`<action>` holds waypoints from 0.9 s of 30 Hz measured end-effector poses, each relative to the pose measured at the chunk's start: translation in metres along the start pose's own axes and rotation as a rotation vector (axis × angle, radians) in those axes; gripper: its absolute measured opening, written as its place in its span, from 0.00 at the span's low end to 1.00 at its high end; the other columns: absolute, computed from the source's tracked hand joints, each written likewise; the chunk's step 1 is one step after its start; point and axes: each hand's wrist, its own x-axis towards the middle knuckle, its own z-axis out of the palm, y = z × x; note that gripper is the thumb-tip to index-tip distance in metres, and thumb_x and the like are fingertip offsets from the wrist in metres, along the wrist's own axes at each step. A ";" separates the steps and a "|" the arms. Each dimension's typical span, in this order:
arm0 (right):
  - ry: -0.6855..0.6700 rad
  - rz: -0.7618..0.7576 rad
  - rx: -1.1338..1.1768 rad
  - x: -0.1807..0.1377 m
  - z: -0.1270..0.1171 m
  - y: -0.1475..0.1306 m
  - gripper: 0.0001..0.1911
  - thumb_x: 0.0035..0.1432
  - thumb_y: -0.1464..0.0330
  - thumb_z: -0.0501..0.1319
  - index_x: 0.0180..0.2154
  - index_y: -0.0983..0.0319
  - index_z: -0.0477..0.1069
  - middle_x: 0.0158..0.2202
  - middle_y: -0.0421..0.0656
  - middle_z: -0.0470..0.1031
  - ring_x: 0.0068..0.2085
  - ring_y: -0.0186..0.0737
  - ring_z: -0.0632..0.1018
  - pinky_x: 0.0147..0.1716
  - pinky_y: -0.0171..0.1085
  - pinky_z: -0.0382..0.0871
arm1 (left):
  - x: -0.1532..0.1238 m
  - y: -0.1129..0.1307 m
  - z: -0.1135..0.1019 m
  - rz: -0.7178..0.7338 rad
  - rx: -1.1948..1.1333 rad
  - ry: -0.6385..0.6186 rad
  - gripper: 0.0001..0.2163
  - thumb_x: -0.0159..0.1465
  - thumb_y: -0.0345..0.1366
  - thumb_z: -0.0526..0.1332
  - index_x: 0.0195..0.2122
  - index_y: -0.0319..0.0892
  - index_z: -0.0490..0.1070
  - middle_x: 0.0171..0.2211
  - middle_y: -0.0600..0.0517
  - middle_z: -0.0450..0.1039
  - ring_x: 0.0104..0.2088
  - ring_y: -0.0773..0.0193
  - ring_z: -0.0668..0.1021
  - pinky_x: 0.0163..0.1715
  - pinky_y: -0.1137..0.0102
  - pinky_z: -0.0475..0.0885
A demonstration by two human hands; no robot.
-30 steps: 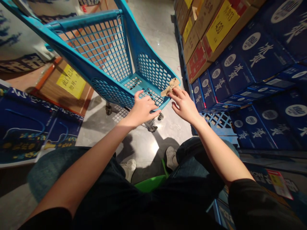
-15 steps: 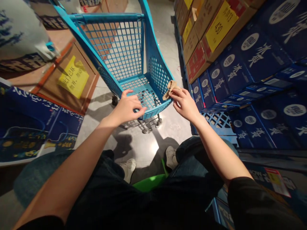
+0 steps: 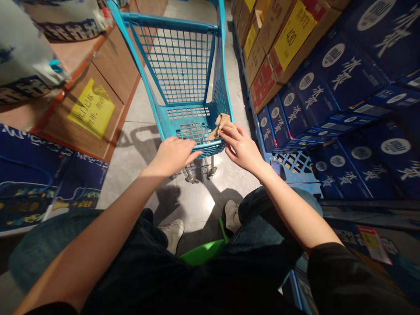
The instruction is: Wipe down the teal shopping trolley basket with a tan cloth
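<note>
A blue plastic shopping cart [image 3: 183,61] stands on the grey floor in front of me, its near rim at my hands. My left hand [image 3: 172,154] lies over that near rim with the fingers curled on it. My right hand [image 3: 241,146] pinches a small crumpled brown scrap of paper [image 3: 219,124] at the cart's near right corner, held just above the mesh bottom. I am seated, my knees and white shoes [image 3: 173,232] below.
Stacked dark blue cartons [image 3: 331,87] and brown boxes with yellow price tags [image 3: 290,33] line the right. A wooden cabinet with a yellow note [image 3: 92,111] stands left, above blue cartons [image 3: 36,175]. A green stool [image 3: 203,251] shows between my legs.
The cart has swung round from a tilted, skewed pose to stand straight in front of me. Both hands moved left with its near rim; the brown scrap stays in my right hand.
</note>
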 end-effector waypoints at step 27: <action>-0.018 0.111 -0.061 0.001 -0.012 -0.028 0.21 0.78 0.68 0.52 0.58 0.62 0.82 0.65 0.50 0.80 0.58 0.56 0.80 0.56 0.55 0.83 | 0.011 -0.004 0.005 0.002 0.088 0.013 0.19 0.79 0.44 0.54 0.39 0.39 0.79 0.33 0.41 0.84 0.38 0.46 0.86 0.40 0.58 0.71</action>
